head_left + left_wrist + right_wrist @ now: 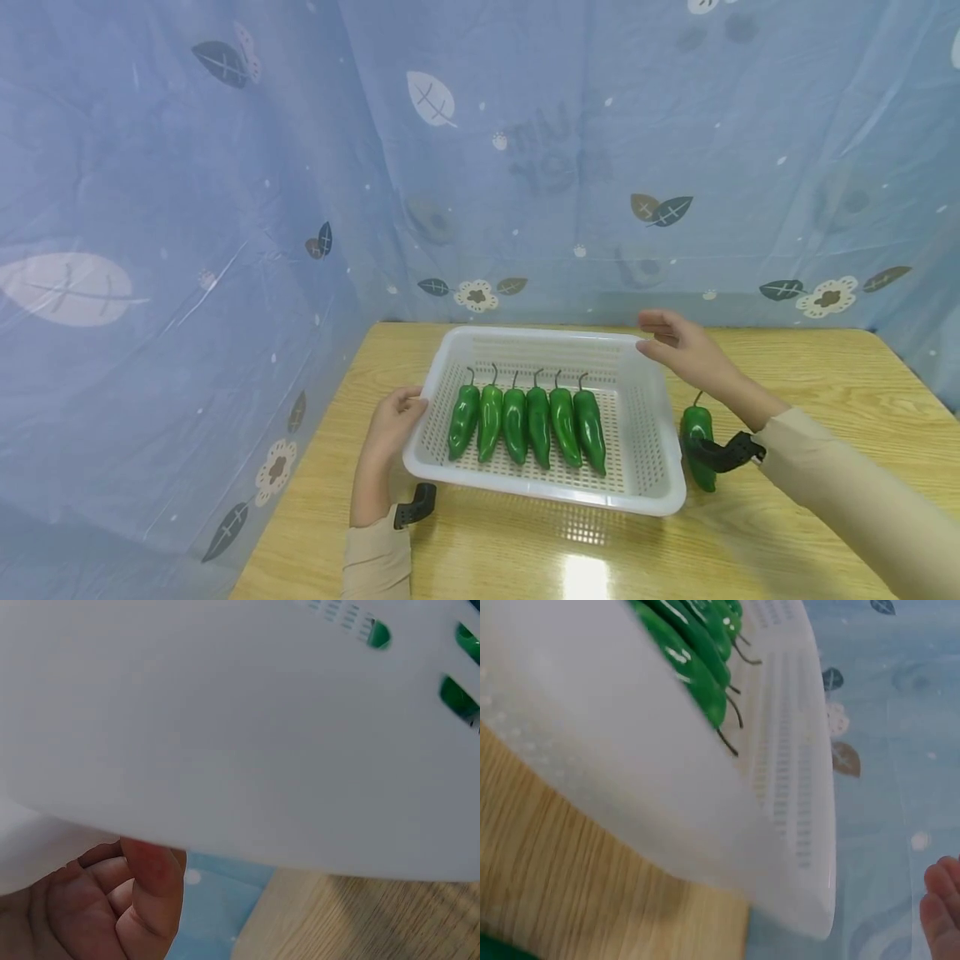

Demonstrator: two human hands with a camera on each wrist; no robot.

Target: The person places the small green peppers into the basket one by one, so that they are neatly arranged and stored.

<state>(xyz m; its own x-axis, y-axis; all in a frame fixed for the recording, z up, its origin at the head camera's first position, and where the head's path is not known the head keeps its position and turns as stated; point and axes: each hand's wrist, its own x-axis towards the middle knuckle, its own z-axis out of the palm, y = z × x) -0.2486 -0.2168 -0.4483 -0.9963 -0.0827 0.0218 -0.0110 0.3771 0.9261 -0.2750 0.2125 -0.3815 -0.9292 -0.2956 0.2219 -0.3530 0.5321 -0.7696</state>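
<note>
A white plastic basket (647, 417) with slotted walls sits in the middle of the head view. Inside it several green peppers (515, 425) lie side by side in a row, stems toward the far wall. My left hand (393, 425) grips the basket's left rim; in the left wrist view the thumb and fingers (154, 892) meet its edge. By the far right corner is my right hand (686, 354), its fingers loosely extended. The right wrist view shows those fingertips (941, 900) apart from the basket, holding nothing. Another green pepper (699, 425) lies on the table, partly behind the right wrist's black mount.
The wooden table (817, 392) extends on both sides of the basket. Blue patterned curtains (525, 167) hang behind and at the left of it. Black camera mounts (723, 454) stick out from both wrists, the right one over the lone pepper.
</note>
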